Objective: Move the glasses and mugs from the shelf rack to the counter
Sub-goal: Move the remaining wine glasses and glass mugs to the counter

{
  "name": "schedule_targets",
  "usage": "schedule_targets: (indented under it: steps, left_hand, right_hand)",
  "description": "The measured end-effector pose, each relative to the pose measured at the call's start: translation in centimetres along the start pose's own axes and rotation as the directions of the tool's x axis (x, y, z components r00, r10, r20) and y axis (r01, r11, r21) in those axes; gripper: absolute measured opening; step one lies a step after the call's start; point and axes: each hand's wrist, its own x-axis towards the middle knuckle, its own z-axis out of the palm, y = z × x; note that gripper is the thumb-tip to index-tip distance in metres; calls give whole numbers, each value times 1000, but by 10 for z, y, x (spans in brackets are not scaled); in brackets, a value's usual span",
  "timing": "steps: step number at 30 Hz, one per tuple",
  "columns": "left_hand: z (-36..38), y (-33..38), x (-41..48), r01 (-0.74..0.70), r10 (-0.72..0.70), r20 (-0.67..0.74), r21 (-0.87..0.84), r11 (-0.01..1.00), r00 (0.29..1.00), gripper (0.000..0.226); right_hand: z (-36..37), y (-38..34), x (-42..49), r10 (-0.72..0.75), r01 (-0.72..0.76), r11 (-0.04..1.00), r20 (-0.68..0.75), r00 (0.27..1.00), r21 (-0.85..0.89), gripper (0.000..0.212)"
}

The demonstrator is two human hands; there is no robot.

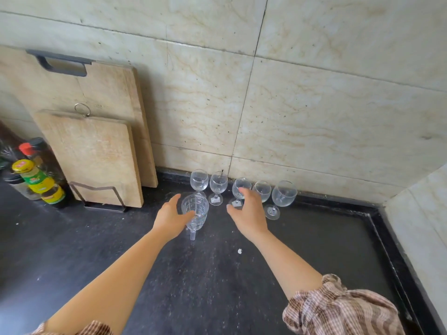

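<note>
My left hand (170,217) is wrapped around the bowl of a patterned cut-glass stem glass (197,210), holding it just over the dark counter (217,274) with its stem pointing down. My right hand (248,211) hovers with fingers spread and holds nothing. It partly covers one clear wine glass (240,188). Several wine glasses stand upright in a row along the wall, from the leftmost (199,180) and the second (218,183) to the rightmost (283,194). The shelf rack is out of view.
Two wooden cutting boards (96,155) lean on the tiled wall at the left in a metal holder. Sauce bottles (41,182) stand at the far left. A raised black rim (387,238) edges the counter on the right, next to a side wall.
</note>
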Motion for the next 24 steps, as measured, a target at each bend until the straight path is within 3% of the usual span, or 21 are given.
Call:
schedule_targets:
  steps: [5,11,17,24]
  left_hand:
    - [-35,-22,-47,-6,14,-150,50,999,989,54]
    - [-98,-82,-139,153,-83,-406,141,978,910,43]
    - [-170,-148,-268,326,-190,-651,93,941,735,41]
    - [-238,-243,-448,506,-278,-837,-1,862,472,37]
  right_hand:
    - [39,-49,-26,-210,227,973,239,948,-46,53]
    - [84,-124,-71,-421,510,856,458,783,-85,56]
    - [132,-228,-167,-644,792,610,576,504,-11,55]
    - [183,-336,-354,-802,956,258,583,134,136,58]
